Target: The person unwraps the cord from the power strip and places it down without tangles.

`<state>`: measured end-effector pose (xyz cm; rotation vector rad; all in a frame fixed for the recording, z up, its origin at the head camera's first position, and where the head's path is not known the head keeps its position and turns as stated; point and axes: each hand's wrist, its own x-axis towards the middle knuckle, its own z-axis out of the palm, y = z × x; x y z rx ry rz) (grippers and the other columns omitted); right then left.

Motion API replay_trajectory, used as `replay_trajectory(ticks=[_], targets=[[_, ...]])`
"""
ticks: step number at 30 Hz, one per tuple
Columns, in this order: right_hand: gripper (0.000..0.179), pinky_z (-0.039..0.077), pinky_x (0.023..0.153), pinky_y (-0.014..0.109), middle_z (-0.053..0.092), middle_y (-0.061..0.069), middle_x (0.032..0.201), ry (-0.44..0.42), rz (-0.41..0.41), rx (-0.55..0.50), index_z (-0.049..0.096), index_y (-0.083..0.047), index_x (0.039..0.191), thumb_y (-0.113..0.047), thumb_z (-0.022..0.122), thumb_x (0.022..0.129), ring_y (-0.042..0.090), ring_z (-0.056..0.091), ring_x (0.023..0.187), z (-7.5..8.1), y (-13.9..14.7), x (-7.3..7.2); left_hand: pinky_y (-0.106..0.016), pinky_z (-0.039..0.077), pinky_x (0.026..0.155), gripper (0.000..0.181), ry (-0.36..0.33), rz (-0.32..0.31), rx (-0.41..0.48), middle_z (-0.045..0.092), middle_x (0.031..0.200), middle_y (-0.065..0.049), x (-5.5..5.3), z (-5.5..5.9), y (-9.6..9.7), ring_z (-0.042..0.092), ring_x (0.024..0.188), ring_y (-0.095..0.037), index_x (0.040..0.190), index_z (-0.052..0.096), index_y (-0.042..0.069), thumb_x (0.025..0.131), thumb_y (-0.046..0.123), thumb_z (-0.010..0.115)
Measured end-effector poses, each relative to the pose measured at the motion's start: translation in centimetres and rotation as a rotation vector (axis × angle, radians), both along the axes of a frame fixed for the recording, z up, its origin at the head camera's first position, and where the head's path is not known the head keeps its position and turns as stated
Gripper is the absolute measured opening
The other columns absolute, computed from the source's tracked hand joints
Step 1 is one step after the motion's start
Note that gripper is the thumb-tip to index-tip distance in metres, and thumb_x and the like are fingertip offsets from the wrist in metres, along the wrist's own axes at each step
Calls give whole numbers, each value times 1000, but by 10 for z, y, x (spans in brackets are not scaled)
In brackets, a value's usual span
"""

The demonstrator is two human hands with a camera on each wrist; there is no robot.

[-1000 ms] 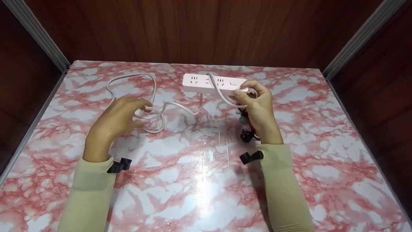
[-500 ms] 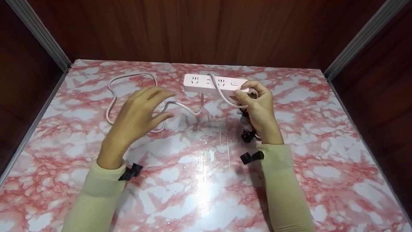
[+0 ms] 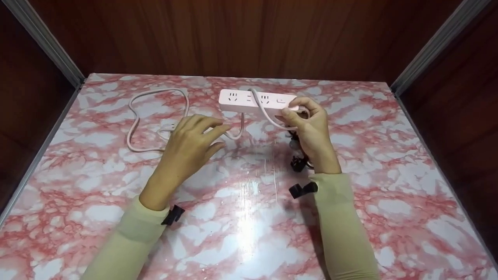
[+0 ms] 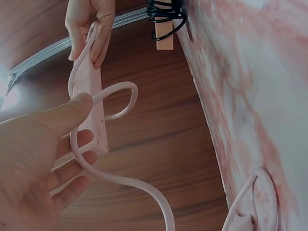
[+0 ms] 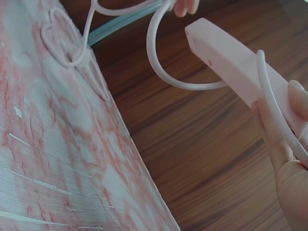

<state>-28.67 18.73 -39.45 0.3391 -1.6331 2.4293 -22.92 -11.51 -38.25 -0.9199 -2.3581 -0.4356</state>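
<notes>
Head view: I count one power strip, a smooth, pale rectangular bar with rounded corners, raised above one glossy, marbled table. One round, pale cord crosses its face. The right hand is clamped on one end of the strip. The left hand has thumb and fingertips apart.

Left wrist view: the cord runs between the left thumb and fingers — I cannot tell how firmly they press it. One thin black cable winds around one tan block.

Right wrist view: the strip slants before one wood-grain panel — the cord arcs beside it.
</notes>
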Motion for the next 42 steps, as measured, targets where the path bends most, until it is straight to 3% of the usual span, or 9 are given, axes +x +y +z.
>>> replay_trajectory(ticks=[6,14,25,32,42], targets=[[21,65,79,37,61,14,98,-3,-9,4,70,-5,91,15,77,88,22,67,89,0,0,1,-48,54,94,33,58,18,-31,70,105,-5,0,-3,3,63,100,-31,120,79,17,89,20,89],[21,65,79,35,61,15,101,-12,-18,10,70,-5,92,14,77,88,22,67,91,1,0,1,-39,51,72,8,103,25,11,65,90,-4,0,-3,1,60,85,-27,96,80,13,94,20,83],[19,65,81,40,60,15,99,6,13,-45,69,-3,93,14,78,88,24,69,91,-1,1,0,-36,47,66,6,69,1,17,62,86,-4,-1,-3,-4,53,75,-25,98,79,12,98,18,79],[20,65,81,38,60,15,100,12,0,-28,69,-4,93,14,77,88,22,67,93,0,1,-1,-34,45,65,13,58,-2,31,61,83,-3,-3,0,-8,50,72,-24,95,80,13,90,23,86],[22,64,76,32,65,12,94,8,-29,-29,68,-8,91,14,73,91,19,71,89,1,2,0,-36,44,66,16,79,18,65,62,82,-4,-5,2,-13,49,73,-25,95,77,13,102,26,72]])
